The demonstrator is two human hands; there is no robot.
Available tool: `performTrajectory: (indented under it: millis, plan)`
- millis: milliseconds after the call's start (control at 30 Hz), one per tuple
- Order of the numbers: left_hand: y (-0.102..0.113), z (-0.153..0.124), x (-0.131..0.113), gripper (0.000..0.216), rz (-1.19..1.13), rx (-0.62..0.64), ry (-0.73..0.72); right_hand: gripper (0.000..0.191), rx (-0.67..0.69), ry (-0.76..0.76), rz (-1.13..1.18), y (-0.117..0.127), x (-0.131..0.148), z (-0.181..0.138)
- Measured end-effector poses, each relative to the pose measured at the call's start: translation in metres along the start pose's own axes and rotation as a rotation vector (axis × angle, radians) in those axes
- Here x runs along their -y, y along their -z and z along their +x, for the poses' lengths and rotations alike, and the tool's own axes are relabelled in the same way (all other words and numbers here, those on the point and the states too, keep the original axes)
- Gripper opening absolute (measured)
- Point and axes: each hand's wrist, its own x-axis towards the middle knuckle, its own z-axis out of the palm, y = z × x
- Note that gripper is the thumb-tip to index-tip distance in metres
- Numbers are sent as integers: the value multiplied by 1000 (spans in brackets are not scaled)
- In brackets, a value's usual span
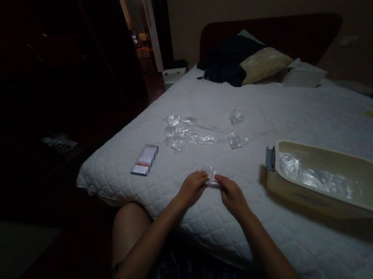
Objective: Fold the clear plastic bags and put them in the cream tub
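Note:
My left hand (pixel 193 188) and my right hand (pixel 232 196) meet over the near part of a white quilted bed (pixel 297 242). Both pinch a small clear plastic bag (pixel 212 176) between their fingertips, one at each end. Several more crumpled clear plastic bags (pixel 182 133) lie on the quilt beyond my hands, with two smaller ones (pixel 236 140) further right. A beige plastic tray (pixel 332 181) to the right holds more clear plastic (pixel 303 174).
A flat blurred card or box (pixel 145 160) lies on the bed to the left. Pillows (pixel 264 64), dark clothing (pixel 227 63) and a white box (pixel 305 74) sit by the headboard. The floor at left is dark, with an open doorway (pixel 135 13) beyond.

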Motion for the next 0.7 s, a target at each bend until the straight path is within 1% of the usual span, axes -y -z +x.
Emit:
performTrajectory:
  millis: [100, 167, 300, 367, 433, 500, 633, 700]
  plan:
    - [3, 3, -7, 23, -91, -38, 166, 42, -95, -109, 95, 3, 6, 1]
    - [6, 6, -12, 20, -170, -37, 273, 42, -124, -127, 114, 8, 10, 3]
    - [13, 10, -17, 15, -420, 56, 420, 40, -128, -83, 67, 14, 20, 4]
    - [15, 12, -18, 15, -577, 87, 505, 36, -93, -114, 100, 14, 26, 4]
    - [16, 13, -17, 15, -709, 73, 578, 29, -44, -194, 197, 12, 33, 3]
    - [15, 14, -16, 17, -817, 34, 631, 27, -15, -296, 311, 10, 39, 3]
    - [13, 13, -16, 22, -1044, -9, 699, 29, -39, -449, 508, 11, 46, 5]
    - [13, 12, -18, 24, -1150, 2, 721, 29, -70, -495, 593, 11, 47, 6]
